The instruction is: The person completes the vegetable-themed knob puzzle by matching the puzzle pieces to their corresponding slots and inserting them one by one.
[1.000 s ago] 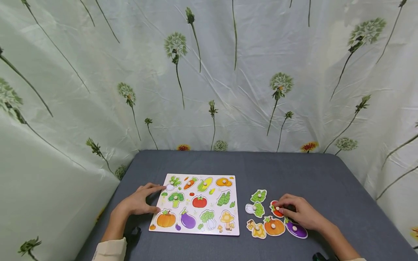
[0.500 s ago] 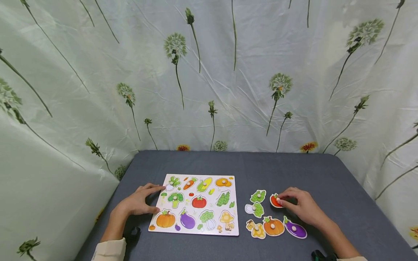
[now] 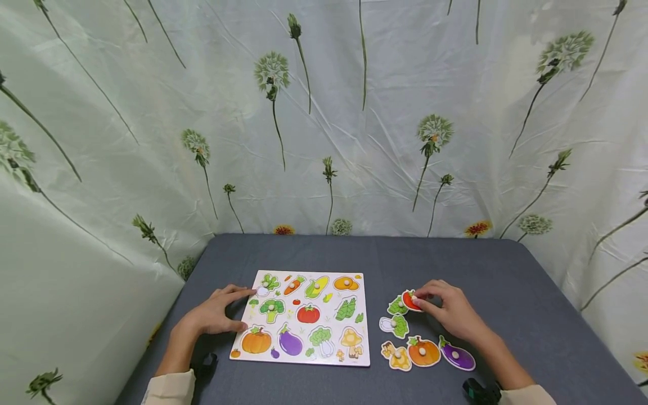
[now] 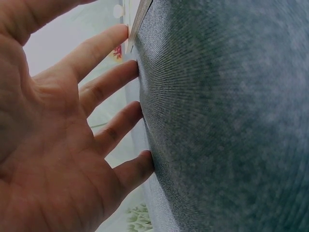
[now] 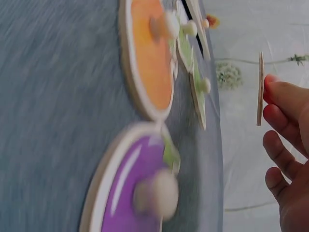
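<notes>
My right hand [image 3: 451, 310] pinches a tomato puzzle piece [image 3: 410, 301] by its knob; the right wrist view shows that piece edge-on, lifted off the table. It hangs partly over the green pea-like piece [image 3: 397, 305]. My left hand [image 3: 215, 311] rests at the left edge of the white puzzle board [image 3: 329, 315], fingers spread, thumb and index at the edge. In the left wrist view the fingers [image 4: 111, 92] look straight. The board's top row has knobbed pieces such as the carrot [image 3: 293, 285]; a printed tomato [image 3: 308, 314] lies in the middle row.
Right of the board lie a bok choy piece [image 3: 394, 325], a mushroom piece [image 3: 397, 356], a pumpkin piece [image 3: 424, 351] and an eggplant piece [image 3: 457, 354]. The grey table [image 3: 304, 256] meets a dandelion-print curtain [image 3: 324, 124] behind.
My right hand has lifted the tomato piece from beside the eggplant piece and carried it up and left, over the green piece. The left hand has stayed still.
</notes>
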Motion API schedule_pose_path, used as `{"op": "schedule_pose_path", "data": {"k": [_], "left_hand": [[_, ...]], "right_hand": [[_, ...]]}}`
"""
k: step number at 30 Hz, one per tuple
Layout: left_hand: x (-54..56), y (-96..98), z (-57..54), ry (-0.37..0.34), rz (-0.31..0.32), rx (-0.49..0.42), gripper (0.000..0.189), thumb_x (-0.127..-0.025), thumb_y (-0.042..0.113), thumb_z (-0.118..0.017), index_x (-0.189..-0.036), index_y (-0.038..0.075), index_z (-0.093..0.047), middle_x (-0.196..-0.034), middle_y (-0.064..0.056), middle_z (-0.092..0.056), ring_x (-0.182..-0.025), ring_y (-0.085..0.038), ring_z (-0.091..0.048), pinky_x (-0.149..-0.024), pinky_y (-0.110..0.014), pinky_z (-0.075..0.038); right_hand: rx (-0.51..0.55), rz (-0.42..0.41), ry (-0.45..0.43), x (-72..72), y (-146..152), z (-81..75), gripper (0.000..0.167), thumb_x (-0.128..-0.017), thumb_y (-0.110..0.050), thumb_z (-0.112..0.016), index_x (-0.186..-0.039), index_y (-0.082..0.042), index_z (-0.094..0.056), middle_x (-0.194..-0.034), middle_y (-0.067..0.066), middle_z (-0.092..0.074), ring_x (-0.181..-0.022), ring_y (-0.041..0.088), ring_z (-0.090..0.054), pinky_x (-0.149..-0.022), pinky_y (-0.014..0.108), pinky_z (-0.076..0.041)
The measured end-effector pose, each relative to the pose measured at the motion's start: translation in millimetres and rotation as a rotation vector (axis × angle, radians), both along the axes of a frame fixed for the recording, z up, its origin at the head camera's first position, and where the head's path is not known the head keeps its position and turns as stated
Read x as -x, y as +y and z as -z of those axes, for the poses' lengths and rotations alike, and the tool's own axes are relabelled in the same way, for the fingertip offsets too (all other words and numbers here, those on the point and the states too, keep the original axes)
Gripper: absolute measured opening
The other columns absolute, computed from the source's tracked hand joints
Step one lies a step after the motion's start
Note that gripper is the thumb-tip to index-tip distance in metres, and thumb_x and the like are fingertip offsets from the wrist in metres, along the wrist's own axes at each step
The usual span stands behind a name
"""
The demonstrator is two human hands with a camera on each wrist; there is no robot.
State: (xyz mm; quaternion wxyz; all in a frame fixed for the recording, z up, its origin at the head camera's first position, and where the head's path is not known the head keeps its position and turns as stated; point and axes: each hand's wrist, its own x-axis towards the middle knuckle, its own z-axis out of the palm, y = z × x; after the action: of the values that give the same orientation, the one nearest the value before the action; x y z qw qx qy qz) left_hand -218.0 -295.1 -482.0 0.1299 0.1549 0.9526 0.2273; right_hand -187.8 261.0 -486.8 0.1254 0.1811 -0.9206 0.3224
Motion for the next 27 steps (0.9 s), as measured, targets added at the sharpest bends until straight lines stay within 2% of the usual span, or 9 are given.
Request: {"op": "schedule_pose_path", "data": {"k": [7,12,19,24,27], "left_hand": [[0.9,-0.9,-1.4,0.003,0.004,0.010,0.085,-0.073,0.040,-0.086,-0.150,0.022,-0.055,-0.148,-0.015,-0.049,-0.131,-0.042,-0.043,-0.100,-0.072,-0.040],[1.5,-1.3,0.3,-0.005,0.005,0.009,0.085,-0.073,0.041,-0.086,-0.150,0.023,-0.055,-0.149,-0.015,-0.049,-0.131,-0.042,-0.043,-0.100,-0.072,-0.040],[1.6,-1.8,2.5,-0.002,0.009,0.009,0.085,-0.074,0.041,-0.086,-0.150,0.023,-0.055,-0.149,-0.015,-0.049,-0.131,-0.042,-0.043,-0.100,-0.073,-0.040],[2.8,-2.4,5.6,-0.002,-0.002,0.011,0.086,-0.073,0.042,-0.086,-0.151,0.023,-0.054,-0.149,-0.014,-0.049,-0.131,-0.040,-0.043,-0.101,-0.072,-0.040],[3.3,-2.6,6.8,-0.001,-0.008,0.012,0.086,-0.072,0.042,-0.086,-0.151,0.023,-0.055,-0.149,-0.013,-0.049,-0.131,-0.039,-0.043,-0.102,-0.072,-0.040]], "right_hand": [[-0.002,-0.025,-0.011,6.9,-24,-2.5,0.007,-0.093,-0.027,-0.077,-0.099,-0.028,-0.078,-0.097,-0.018,-0.067,-0.091,0.006,-0.058,-0.079,0.033,-0.054],[-0.006,-0.035,-0.008,9.5,-38,-2.8,0.007,-0.093,-0.027,-0.077,-0.100,-0.026,-0.078,-0.096,-0.017,-0.067,-0.092,0.013,-0.062,-0.080,0.039,-0.055],[-0.001,-0.028,-0.010,13.3,-56,-6.1,0.008,-0.093,-0.029,-0.076,-0.100,-0.025,-0.078,-0.097,-0.017,-0.066,-0.094,0.010,-0.060,-0.083,0.032,-0.054],[0.013,-0.048,-0.018,15.7,-68,-8.5,0.008,-0.094,-0.029,-0.075,-0.100,-0.024,-0.078,-0.097,-0.015,-0.066,-0.096,0.018,-0.061,-0.084,0.041,-0.055],[0.017,-0.052,-0.016,17.1,-75,-10.2,0.008,-0.094,-0.028,-0.076,-0.100,-0.024,-0.078,-0.098,-0.014,-0.066,-0.097,0.019,-0.062,-0.084,0.042,-0.055]]}}
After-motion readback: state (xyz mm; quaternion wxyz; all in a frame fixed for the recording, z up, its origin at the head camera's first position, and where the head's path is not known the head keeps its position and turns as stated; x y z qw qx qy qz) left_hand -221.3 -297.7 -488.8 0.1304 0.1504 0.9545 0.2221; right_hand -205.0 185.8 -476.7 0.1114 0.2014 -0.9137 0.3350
